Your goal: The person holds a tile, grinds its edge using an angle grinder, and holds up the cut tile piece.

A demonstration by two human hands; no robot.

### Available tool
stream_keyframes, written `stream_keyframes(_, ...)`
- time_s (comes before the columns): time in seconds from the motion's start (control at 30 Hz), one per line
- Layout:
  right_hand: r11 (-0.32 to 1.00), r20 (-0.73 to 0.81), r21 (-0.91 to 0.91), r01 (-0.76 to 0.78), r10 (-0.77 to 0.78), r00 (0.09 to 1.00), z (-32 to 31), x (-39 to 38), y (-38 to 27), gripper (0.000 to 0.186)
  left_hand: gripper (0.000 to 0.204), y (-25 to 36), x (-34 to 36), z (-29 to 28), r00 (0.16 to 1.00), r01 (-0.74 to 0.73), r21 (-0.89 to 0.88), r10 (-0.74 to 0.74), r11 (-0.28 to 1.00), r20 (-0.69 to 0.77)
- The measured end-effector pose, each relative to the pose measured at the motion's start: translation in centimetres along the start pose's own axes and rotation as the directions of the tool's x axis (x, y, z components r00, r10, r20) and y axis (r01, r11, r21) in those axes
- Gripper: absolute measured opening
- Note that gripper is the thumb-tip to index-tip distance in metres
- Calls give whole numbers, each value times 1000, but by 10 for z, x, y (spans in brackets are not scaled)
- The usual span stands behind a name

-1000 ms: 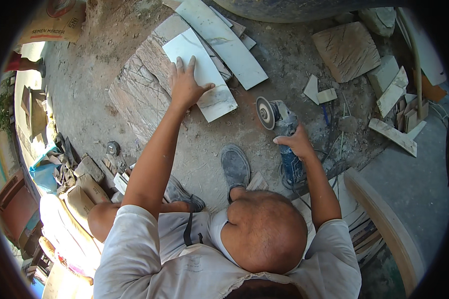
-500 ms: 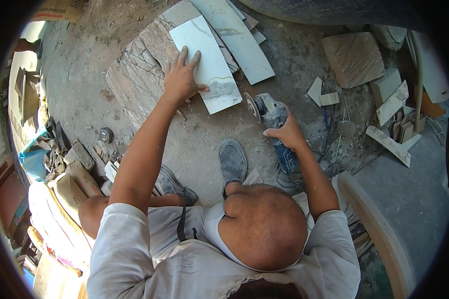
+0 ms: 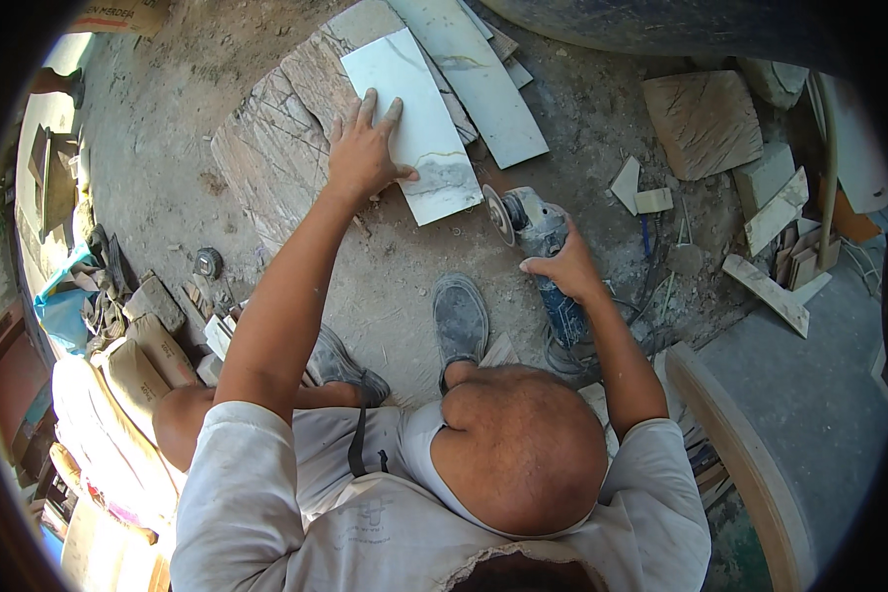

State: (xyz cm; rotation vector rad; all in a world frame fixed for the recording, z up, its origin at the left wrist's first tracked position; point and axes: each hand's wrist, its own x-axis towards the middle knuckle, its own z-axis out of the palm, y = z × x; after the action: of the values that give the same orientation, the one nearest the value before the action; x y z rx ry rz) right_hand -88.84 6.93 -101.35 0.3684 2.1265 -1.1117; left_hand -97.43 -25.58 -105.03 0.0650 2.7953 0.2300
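Observation:
My left hand (image 3: 366, 156) presses down with spread fingers on the left edge of a white marble-patterned tile (image 3: 419, 118). Under that tile lie rough brown stone slabs (image 3: 266, 148). In my right hand (image 3: 570, 264) is an angle grinder (image 3: 545, 229), gripped around its dusty body. Its cutting disc (image 3: 499, 215) stands upright close to the tile's near right corner, with a small gap between them. A second long white tile (image 3: 479, 84) lies just beyond, on the right of the first.
Tile offcuts (image 3: 626, 185) and a square brown slab (image 3: 702, 123) lie to the right. A tape measure (image 3: 207, 261) rests on the ground at left, near cardboard boxes (image 3: 133, 375). A curved wooden board (image 3: 745, 454) stands at lower right. My shoe (image 3: 460, 318) is below the grinder.
The tile and my left hand appear slightly further right, along with a small shift of the whole view. My right hand keeps the grinder in nearly the same place.

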Motion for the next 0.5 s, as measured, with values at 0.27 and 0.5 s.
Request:
stream_keyframes(0.27,1000,9,-30,-9,9,1000,8,15,23,104,116,4,-1,-8,1000,2,18,-3,1000,28)
stream_keyframes(0.5,913,-23,402,-61,77,997,-21,-20,40,91,129,6,32,-43,724,-682,483,599,548,343)
